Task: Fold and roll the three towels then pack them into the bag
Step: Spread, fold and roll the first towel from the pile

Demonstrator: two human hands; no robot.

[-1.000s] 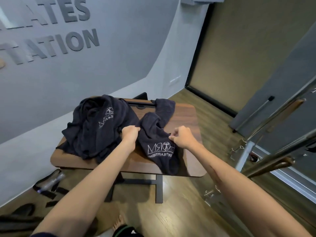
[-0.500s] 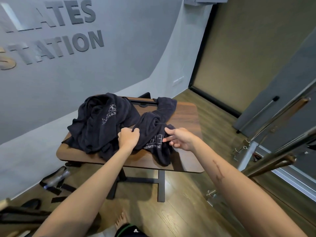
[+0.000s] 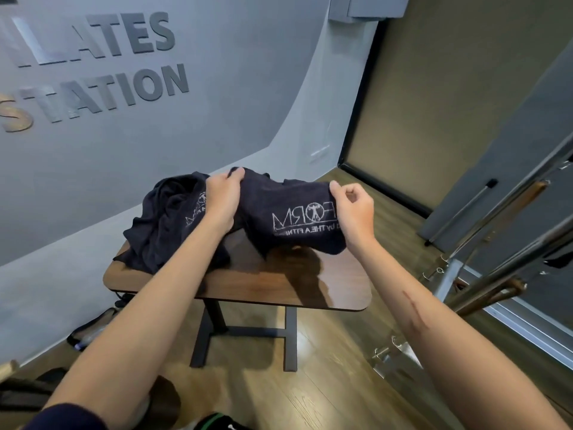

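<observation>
A dark navy towel (image 3: 288, 212) with a white logo hangs lifted above the wooden table (image 3: 279, 280), stretched between both hands. My left hand (image 3: 223, 197) grips its upper left edge, and my right hand (image 3: 353, 209) pinches its upper right edge. More dark towels (image 3: 167, 225) lie crumpled in a heap on the table's left side, partly behind my left arm. I cannot see a bag for certain.
A grey wall with raised lettering runs behind the table. Metal and wood frame equipment (image 3: 502, 268) stands close on the right. Dark straps and a bottle (image 3: 90, 333) lie on the floor at the left. Wooden floor surrounds the table legs (image 3: 288, 339).
Both hands have taken the towel's edge and raised it off the table, spreading it so the logo faces me. The front right of the tabletop is now bare.
</observation>
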